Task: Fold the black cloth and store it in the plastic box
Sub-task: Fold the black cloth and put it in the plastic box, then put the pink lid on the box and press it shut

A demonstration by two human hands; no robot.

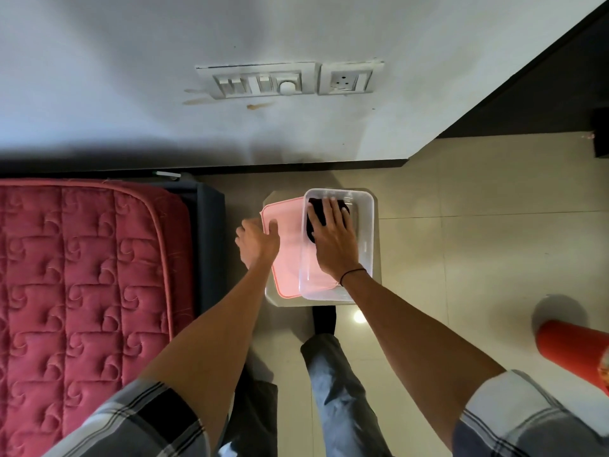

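Black cloth [314, 214]: soft, folded, down inside the box.
Plastic box [365, 225]: clear, smooth, round corners.
Right hand [333, 239]: flat, fingers spread, pressing the cloth.
Left hand [258, 240]: pinching the pink lid [286, 252].

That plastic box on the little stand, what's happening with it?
A person is putting away a black cloth. Their right hand lies flat on the cloth, pressing it into the clear plastic box, so it is already inside. Their left hand grips the edge of the pink lid, which lies beside the box and partly under it. The box is not closed yet.
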